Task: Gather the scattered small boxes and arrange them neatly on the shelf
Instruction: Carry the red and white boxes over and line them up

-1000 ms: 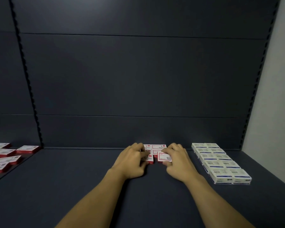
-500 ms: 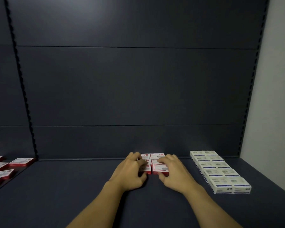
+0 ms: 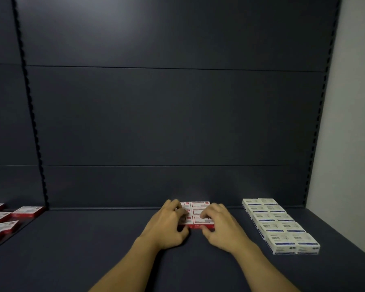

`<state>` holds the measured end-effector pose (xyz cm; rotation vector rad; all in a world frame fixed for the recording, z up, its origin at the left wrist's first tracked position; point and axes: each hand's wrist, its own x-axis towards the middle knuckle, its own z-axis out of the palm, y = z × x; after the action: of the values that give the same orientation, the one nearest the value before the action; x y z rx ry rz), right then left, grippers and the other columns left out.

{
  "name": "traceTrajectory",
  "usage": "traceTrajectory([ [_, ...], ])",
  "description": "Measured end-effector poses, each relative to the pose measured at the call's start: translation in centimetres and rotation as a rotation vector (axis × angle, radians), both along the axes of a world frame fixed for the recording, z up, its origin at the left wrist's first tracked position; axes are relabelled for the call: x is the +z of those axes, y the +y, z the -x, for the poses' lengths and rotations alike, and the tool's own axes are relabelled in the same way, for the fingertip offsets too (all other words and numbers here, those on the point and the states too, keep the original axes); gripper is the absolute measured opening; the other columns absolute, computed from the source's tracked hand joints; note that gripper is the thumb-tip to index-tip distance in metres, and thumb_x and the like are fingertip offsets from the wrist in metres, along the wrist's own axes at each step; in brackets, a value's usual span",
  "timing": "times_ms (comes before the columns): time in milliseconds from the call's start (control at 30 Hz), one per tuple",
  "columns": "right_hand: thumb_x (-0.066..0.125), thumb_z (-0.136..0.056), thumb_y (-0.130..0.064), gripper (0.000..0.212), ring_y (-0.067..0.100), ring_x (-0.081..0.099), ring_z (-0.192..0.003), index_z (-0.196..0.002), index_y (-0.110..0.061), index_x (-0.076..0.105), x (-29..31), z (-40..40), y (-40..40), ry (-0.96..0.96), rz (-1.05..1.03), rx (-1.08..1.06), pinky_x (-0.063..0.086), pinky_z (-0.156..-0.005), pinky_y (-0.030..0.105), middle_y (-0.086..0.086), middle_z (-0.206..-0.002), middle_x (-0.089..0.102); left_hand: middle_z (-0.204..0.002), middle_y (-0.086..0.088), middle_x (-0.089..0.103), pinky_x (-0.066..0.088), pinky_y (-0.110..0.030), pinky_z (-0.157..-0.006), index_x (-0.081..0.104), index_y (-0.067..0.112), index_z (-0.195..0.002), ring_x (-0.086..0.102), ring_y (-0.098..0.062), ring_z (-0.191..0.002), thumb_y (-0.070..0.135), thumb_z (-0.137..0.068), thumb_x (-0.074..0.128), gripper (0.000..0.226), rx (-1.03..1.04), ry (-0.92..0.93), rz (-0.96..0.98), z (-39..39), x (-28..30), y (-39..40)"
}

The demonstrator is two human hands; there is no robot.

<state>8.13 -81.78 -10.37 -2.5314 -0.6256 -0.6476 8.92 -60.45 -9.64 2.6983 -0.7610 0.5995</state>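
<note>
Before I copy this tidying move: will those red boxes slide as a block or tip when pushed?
The red boxes look flat and low, so they should probably slide, not tip. The shelf seems smooth. Packed edge to edge, they may move together under the left hand and right hand.

10 blue-white boxes (image 3: 279, 224); 6 red-white boxes (image 3: 198, 211); 2 hands (image 3: 167, 224).

The left hand (image 3: 167, 225) covers the left column of the small red-and-white cardboard boxes (image 3: 199, 213); their print is unreadable. Similar red-edged boxes (image 3: 0, 225) are cropped at the left edge.

Box block (image 3: 199, 211) mid-shelf, box rows (image 3: 279, 225) right.
</note>
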Motion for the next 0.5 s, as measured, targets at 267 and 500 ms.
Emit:
traceTrajectory([
  [267, 0.059, -0.081, -0.056, 0.060, 0.013, 0.046, -0.114, -0.130, -0.024, 0.053, 1.5, 1.5, 0.3, -0.024, 0.173, -0.131, 0.036, -0.103, 0.028, -0.010, -0.123, 0.052, -0.115, 0.010, 0.047, 0.051, -0.034, -0.087, 0.054, 0.023, -0.131, 0.045, -0.011, -0.105, 0.057, -0.081, 0.048, 0.061, 0.121, -0.004, -0.030, 1.9, 0.9, 1.5],
  [500, 0.059, -0.083, -0.050, 0.052, 0.019, 0.047, -0.114, -0.126, -0.020, 0.054, 5.3, 1.8, 1.9, -0.014, 0.306, -0.061, 0.039, -0.101, 0.033, -0.003, -0.124, 0.054, -0.129, 0.002, 0.050, 0.048, -0.036, -0.092, 0.052, 0.020, -0.134, 0.048, -0.020, -0.117, 0.041, -0.094, 0.049, 0.045, 0.353, 0.015, -0.165, 5.1, 3.0, 7.7],
])
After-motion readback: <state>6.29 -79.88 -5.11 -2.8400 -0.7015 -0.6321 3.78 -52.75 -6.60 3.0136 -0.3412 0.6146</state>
